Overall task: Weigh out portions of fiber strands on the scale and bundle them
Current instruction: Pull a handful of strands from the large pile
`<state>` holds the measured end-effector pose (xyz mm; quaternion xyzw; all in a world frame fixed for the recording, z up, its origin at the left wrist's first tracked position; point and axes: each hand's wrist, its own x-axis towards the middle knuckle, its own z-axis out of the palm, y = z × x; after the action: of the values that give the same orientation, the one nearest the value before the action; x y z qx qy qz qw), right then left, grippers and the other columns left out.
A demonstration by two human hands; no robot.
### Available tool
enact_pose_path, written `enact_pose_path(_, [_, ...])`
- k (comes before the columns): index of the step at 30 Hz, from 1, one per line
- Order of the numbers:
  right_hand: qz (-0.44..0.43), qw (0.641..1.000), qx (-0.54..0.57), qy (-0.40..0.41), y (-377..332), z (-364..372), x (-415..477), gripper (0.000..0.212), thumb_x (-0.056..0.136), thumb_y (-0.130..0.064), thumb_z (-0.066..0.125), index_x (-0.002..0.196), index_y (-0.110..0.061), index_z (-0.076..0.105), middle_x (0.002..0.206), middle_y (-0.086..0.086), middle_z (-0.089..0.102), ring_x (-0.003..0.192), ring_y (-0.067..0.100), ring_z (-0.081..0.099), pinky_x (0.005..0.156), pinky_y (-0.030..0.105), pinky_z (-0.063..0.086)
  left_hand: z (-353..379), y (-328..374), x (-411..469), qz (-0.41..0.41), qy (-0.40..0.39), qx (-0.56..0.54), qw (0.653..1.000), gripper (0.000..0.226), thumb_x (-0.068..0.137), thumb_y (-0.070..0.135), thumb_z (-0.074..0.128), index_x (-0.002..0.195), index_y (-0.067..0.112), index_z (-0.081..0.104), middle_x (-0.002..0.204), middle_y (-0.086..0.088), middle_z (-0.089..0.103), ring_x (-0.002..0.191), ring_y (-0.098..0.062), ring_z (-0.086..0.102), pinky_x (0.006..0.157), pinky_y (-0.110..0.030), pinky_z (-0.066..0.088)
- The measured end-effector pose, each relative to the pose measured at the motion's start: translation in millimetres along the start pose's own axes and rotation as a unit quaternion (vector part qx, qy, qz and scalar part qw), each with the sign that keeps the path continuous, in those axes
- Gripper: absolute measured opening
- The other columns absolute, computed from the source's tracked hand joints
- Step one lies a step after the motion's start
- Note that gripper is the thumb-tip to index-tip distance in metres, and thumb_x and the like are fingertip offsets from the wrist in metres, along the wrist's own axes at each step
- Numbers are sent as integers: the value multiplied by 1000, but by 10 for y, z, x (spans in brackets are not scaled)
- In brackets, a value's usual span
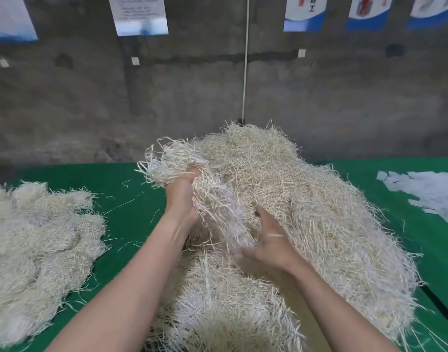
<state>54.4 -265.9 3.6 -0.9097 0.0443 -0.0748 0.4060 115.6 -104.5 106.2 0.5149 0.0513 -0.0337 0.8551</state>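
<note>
Bkgd: rough grey concrete wall (65, 110) across upper half of frame, w/ posters (139, 13) hung along the top edge; print too blurred to read. Thin white cord (245, 72) hangs down the wall at centre.

Surface: green-covered bench (131, 224) fills lower half.

Task material: main pile (332, 212) of pale fiber strands, centre to lower right, loose and tangled, resting on the bench. Second pile (40, 250) of same strands at left edge, apart from the main one, w/ green cover and a few stray strands between. White paper strips (426, 191) lie at right edge, clear of the main pile.

Left hand (183, 196): centre frame, forearm reaching in from lower left. Grip closed round a tuft (167, 161) of strands, held above the main pile's left side; tuft ends fan out up and left.

Right hand (273, 242): just right of centre, motion-blurred. Grip wide, fingers spread, lying against the strands on the main pile; nothing seen clasped.
</note>
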Motion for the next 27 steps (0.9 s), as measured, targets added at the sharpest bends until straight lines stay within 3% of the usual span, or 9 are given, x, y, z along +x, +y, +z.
enact_pose_path(3, [-55, 994, -68, -64, -258, 37, 74, 97, 69, -31, 75, 148, -26, 18, 140, -10, 35, 100, 5, 52, 103, 38, 41, -55, 29, -38, -22, -77, -71, 994, 22, 89, 2, 47, 98, 18, 59, 70, -8, 65, 63, -21, 64, 58, -33, 56])
enact_pose_path(6, [-42, 998, -24, -40, -339, 23, 173, 19, 87, 2, 53, 101, -7, 62, 93, 3, 62, 68, 9, 57, 70, 27, 56, -185, 65, -24, -32, -148, 84, 985, 36, 77, 2, 59, 112, -4, 56, 92, -35, 56, 83, -40, 64, 70, -35, 56])
enact_pose_path(8, [-23, 998, 33, 46, -371, -11, 259, 29, 87, 11, 46, 87, -14, 60, 78, -6, 55, 64, 10, 56, 55, 15, 50, -277, 5, 8, -47, -258, 376, 889, 71, 67, 11, 70, 132, 4, 42, 112, -7, 57, 95, -11, 62, 80, -19, 53])
enact_pose_path(10, [-34, 996, 3, 78, -379, -39, 308, 35, 87, 12, 46, 89, -21, 57, 77, -6, 55, 66, 11, 57, 56, 11, 47, -284, -160, -69, -96, -323, 609, 718, 82, 73, 19, 70, 142, 4, 28, 108, 7, 49, 84, 0, 52, 67, -11, 48])
enact_pose_path(14, [-21, 999, -20, 28, -195, 5, 241, 20, 85, -7, 62, 99, -20, 56, 78, -9, 55, 62, 4, 52, 50, 16, 44, -288, -385, 79, 94, -175, 792, 577, 19, 80, 8, 61, 98, 8, 58, 73, 6, 52, 52, -1, 48, 39, -10, 35])
enact_pose_path(16, [-25, 999, -22, 1, -59, 65, 153, 13, 91, -29, 57, 103, -24, 55, 96, -9, 59, 87, 11, 58, 73, 14, 47, -316, -351, 158, 195, -56, 762, 615, 3, 84, 7, 56, 83, 8, 59, 72, 2, 55, 48, -5, 49, 36, -13, 34])
enact_pose_path(18, [10, 999, -14, -50, 83, 161, 56, 46, 94, -45, 42, 132, -20, 46, 125, 6, 58, 112, 20, 57, 100, 35, 46, -310, -365, 221, 214, 38, 663, 717, 24, 81, 5, 62, 60, 7, 52, 56, 0, 51, 40, -9, 43, 34, -17, 32])
enact_pose_path(23, [28, 995, -69, -66, 314, 260, -112, 78, 83, -69, 15, 143, -22, 32, 129, 8, 57, 113, 17, 58, 104, 36, 40, -309, -581, 200, 203, 74, 504, 836, 19, 73, -1, 72, 85, 4, 59, 87, -11, 65, 73, -23, 63, 65, -37, 57])
enact_pose_path(27, [56, 985, -146, -73, 620, 203, -156, 55, 98, -50, 25, 138, -16, 41, 125, 3, 59, 114, 16, 54, 106, 35, 38, -431, -406, 348, 213, 133, 416, 874, 22, 80, 7, 70, 64, 12, 56, 61, -2, 60, 48, -14, 54, 38, -24, 43])
